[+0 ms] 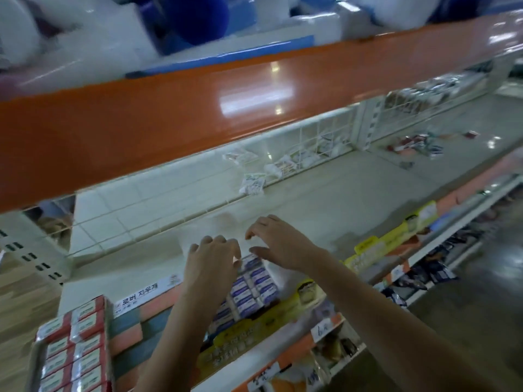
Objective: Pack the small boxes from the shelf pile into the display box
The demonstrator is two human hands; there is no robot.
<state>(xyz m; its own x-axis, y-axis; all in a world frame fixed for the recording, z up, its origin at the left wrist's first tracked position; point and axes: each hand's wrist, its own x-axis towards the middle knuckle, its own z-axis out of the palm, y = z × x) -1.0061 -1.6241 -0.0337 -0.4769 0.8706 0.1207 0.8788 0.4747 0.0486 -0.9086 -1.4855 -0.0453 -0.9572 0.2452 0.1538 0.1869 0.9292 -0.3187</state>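
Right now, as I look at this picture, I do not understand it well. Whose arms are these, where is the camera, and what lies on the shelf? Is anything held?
There is no machine here. A person wears one wide-angle camera on the head, so you look forward and down along their own two bare arms.

The left hand and the right hand reach over a pale store shelf. Below them stand rows of small white boxes with blue print, packed side by side in what seems to be a display box; its walls are mostly hidden. The left fingers touch the far row. The right hand hovers with spread fingers. I see nothing held in either hand.

At the lower left stands a tray of small red and white boxes. Further back lie loose small white packets by a white wire divider. The picture is blurred.
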